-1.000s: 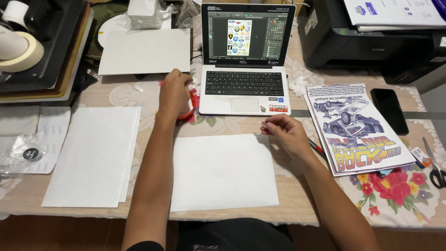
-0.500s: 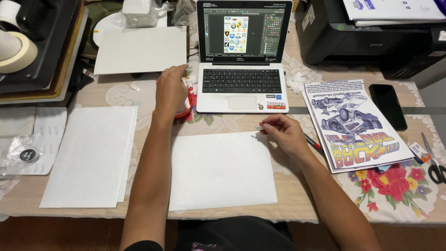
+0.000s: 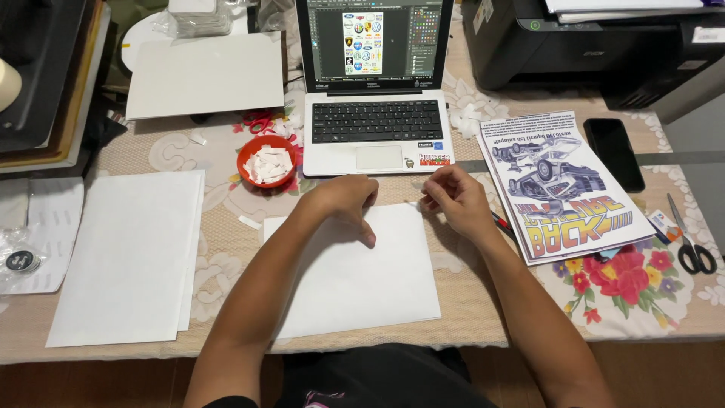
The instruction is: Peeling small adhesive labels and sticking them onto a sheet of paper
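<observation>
hands [image 3: 349, 204] [image 3: 453, 198] on white sheet [image 3: 355, 276], near laptop [image 3: 375, 121]

Both hands [image 3: 400, 202] rest on white sheet [image 3: 355, 279].

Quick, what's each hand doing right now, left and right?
Left hand: loosely curled, fingertips resting on the white sheet, gripping nothing.
Right hand: fingers pinched at the sheet's top edge; what it holds cannot be told.

1. Ahead of both hands, the open silver laptop [image 3: 375, 128] blocks the bench's middle.
2. The round red bowl of paper scraps [image 3: 266, 161] stands just left of the laptop.
3. Bare patterned tablecloth between the left stack of white sheets [image 3: 124, 257] and the central white paper sheet [image 3: 355, 276] leaves a lane.
4. Rightward, the printed car poster [image 3: 563, 185] covers the bench.
</observation>
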